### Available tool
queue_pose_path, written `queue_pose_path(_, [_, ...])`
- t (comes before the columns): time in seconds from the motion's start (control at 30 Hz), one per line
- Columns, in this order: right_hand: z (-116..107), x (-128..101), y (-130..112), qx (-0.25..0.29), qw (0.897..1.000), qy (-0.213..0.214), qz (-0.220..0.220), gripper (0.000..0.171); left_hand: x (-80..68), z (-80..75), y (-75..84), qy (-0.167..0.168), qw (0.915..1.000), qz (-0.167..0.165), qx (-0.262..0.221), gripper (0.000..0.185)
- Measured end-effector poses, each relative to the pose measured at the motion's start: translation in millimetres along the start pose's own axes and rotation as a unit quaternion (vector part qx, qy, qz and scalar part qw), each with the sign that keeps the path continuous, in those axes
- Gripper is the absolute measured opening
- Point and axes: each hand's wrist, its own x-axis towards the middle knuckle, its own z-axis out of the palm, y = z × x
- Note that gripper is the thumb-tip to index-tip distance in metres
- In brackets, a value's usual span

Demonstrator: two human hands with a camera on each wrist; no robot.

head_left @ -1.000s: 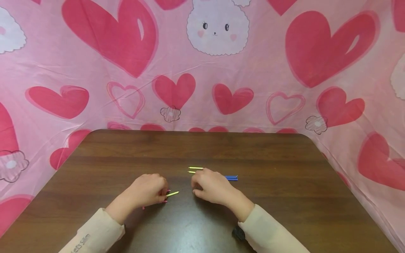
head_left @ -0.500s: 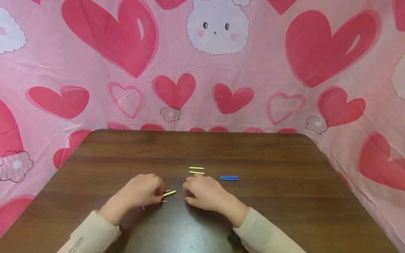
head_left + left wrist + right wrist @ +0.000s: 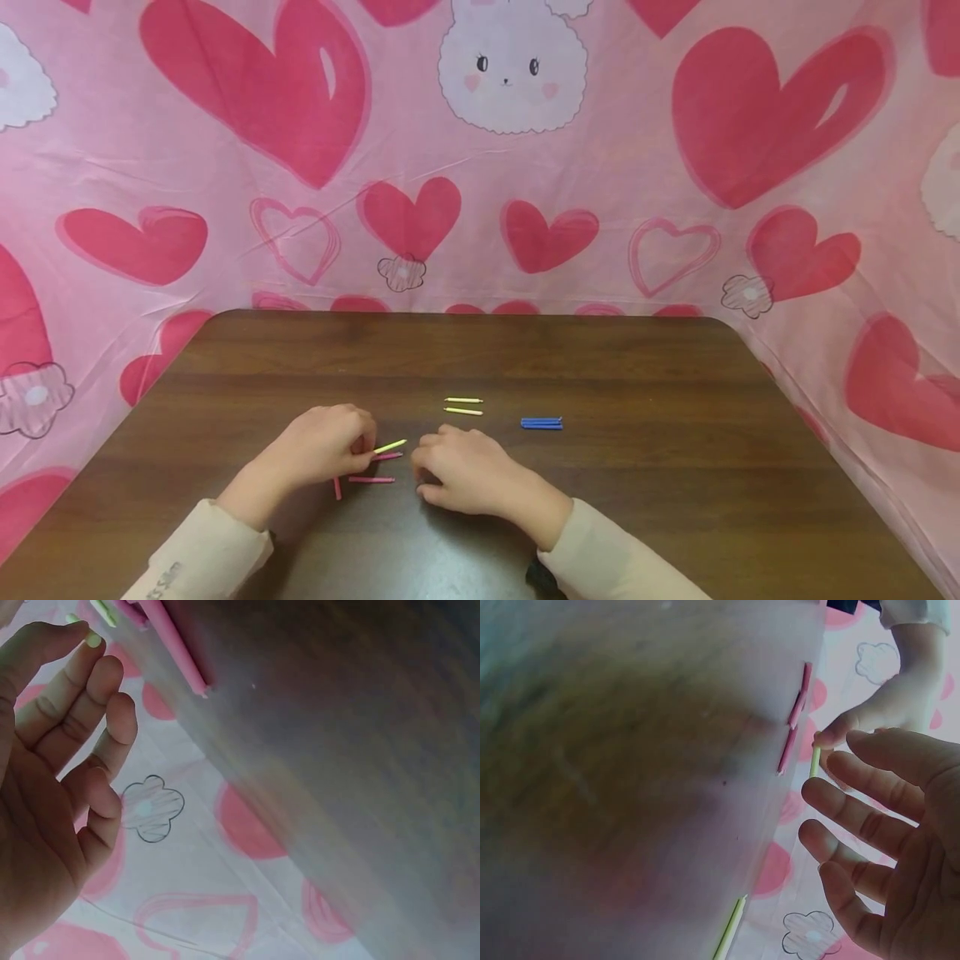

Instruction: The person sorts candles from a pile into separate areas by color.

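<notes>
- Left hand [image 3: 322, 446] low over the tabletop [image 3: 637, 500], fingers [image 3: 94, 639] curled, fingertips pinching the near end of a yellow stick [image 3: 390, 447]; far end of it angled up and to the right.
- Right hand [image 3: 461, 471] just right of that stick, fingers [image 3: 862, 784] loosely bent and spread, nothing held, not touching the stick.
- Three pink sticks [image 3: 371, 479] lying loose beside and under the left hand, one of them just beside the yellow stick.
- Farther back, a pair of yellow sticks [image 3: 463, 406] laid side by side; to their right, well apart, blue sticks [image 3: 542, 423] in a tight bundle.
- Step in hand, as judged: picking the odd yellow stick out from among the pink ones, grip made but stick not yet clear of them.
- Next move likely calls for: a firm pinch, a lift clear of the neighbouring pink stick without dragging it, then travel past the right hand toward the yellow pair, laid parallel to it.
- Pink heart-printed cloth [image 3: 480, 233] behind and around the tabletop.
</notes>
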Motion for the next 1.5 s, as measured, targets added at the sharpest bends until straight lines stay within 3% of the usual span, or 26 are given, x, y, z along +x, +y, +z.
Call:
queue_pose_path(0.37, [4, 0, -5, -0.005, 1.000, 0.007, -0.014, 0.007, 16.3, -3.4, -10.6, 0.005, 0.9999, 0.009, -0.007, 0.019])
queue_pose_path(0.87, [5, -1, -7, 0.005, 1.000, 0.009, -0.013, 0.007, 61.6, 1.0, -14.5, 0.026, 0.9967, 0.072, -0.025, 0.013])
queue_pose_path(1.17, [4, -1, -6, -0.002, 1.000, 0.008, -0.012, 0.007, 93.3, 3.4, -8.6, 0.010, 0.9946, 0.100, -0.026, 0.014])
queue_pose_path(1.5, [4, -2, -5, -0.001, 1.000, 0.008, -0.015, 0.007, 113.1, 11.9, -1.9, -0.011, 0.9941, 0.104, -0.028, 0.011])
